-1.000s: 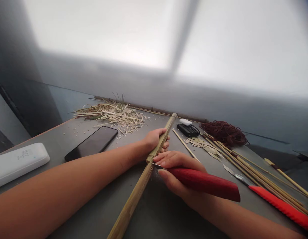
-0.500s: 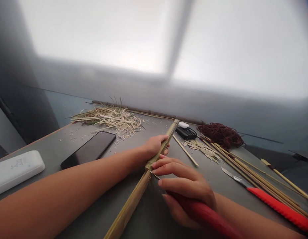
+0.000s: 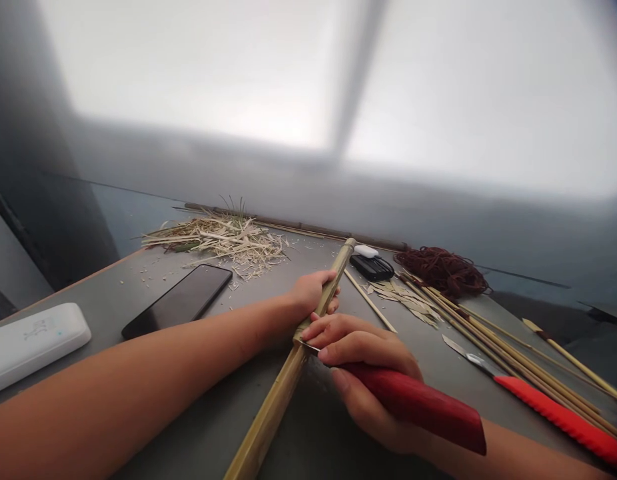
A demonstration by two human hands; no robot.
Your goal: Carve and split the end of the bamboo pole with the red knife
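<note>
A long bamboo stick (image 3: pixel 273 400) slants from the bottom edge up to the middle of the view. My left hand (image 3: pixel 318 292) is wrapped round its upper part, above a ring-like joint. Just below, my right hand (image 3: pixel 371 363) grips a knife with a dark red handle (image 3: pixel 418 403). The knife's thin blade (image 3: pixel 309 347) touches the stick at the joint; its tip is hard to make out. Fingertips of my right hand rest on the stick beside the blade.
Shavings (image 3: pixel 223 240) lie behind a black phone (image 3: pixel 178 300); a white case (image 3: pixel 38 340) is at left. At right are a black object (image 3: pixel 372 267), flat slips (image 3: pixel 406 300), brown cord (image 3: pixel 446 270), thin sticks (image 3: pixel 508 347) and a red cutter (image 3: pixel 558 413).
My right hand has turned the knife, so its handle now lies flatter and shows more fully. The lower end of the bamboo has shifted slightly right, its top slightly left.
</note>
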